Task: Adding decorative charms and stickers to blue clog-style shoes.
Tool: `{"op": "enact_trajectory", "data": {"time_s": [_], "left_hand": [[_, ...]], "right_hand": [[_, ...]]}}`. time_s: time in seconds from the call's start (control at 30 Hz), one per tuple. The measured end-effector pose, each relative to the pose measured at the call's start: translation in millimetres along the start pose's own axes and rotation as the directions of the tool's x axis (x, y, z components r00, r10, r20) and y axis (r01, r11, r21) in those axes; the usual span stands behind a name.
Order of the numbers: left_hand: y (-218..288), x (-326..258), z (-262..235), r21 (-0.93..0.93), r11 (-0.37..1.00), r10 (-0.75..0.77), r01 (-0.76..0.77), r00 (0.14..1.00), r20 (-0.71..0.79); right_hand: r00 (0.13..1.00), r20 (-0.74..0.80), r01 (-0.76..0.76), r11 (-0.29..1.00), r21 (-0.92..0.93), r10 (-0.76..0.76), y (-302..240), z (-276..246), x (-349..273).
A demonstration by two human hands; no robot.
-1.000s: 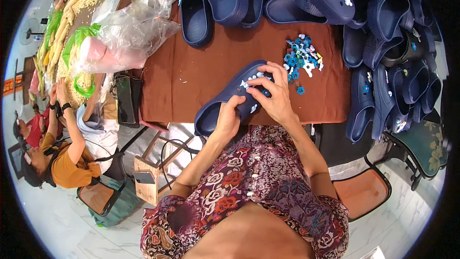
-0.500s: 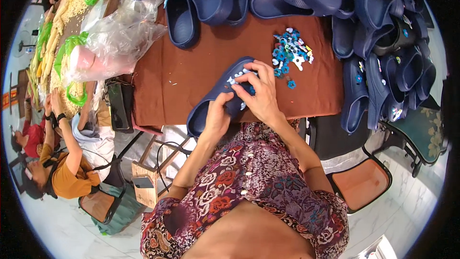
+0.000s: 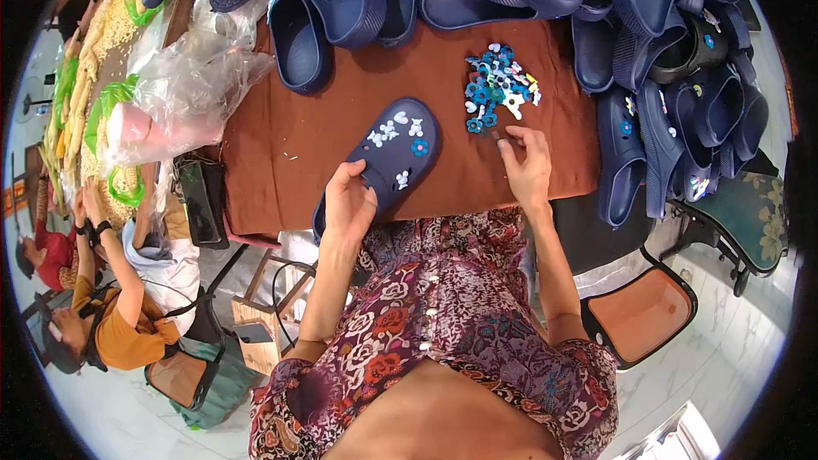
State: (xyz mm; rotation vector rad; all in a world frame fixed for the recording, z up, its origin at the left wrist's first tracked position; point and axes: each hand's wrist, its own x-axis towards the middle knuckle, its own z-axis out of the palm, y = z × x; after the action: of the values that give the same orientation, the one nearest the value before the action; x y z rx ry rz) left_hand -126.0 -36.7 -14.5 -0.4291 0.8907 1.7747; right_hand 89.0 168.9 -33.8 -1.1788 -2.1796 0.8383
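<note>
Left hand (image 3: 351,204) pinches navy round-toed foam clog (image 3: 396,166); right hand (image 3: 530,169) half-curled, hold unclear, five o'clock of heaped blue-and-white flower-and-figure plastic charms (image 3: 497,85); careless sweep might scatter them.

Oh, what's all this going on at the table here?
A person's left hand holds a dark blue shoe at the near edge of a brown cloth. White charms and a blue flower charm sit on its top. The right hand is beside a loose pile of charms; whether it holds one is hard to tell. More dark blue shoes crowd the far and right sides.
</note>
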Motion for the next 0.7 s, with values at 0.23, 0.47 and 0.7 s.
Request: {"op": "enact_trajectory", "data": {"time_s": [0.23,0.47,0.7], "left_hand": [[-5.9,2.7,-1.6,0.001,0.999,0.044,-0.044,0.999,-0.029],[-2.9,2.8,2.5,-0.023,1.0,0.016,-0.017,0.999,-0.03],[-3.8,2.9,2.4,-0.012,0.999,0.052,-0.053,0.997,-0.065]], "right_hand": [[0.991,0.094,0.103,0.993,-0.063,-0.096,-1.2,12.5,-9.1],[1.0,-0.025,0.016,0.999,0.047,-0.015,-21.2,25.6,20.3],[0.985,-0.018,0.166,0.979,-0.114,-0.169,-24.2,46.1,34.9]]}}
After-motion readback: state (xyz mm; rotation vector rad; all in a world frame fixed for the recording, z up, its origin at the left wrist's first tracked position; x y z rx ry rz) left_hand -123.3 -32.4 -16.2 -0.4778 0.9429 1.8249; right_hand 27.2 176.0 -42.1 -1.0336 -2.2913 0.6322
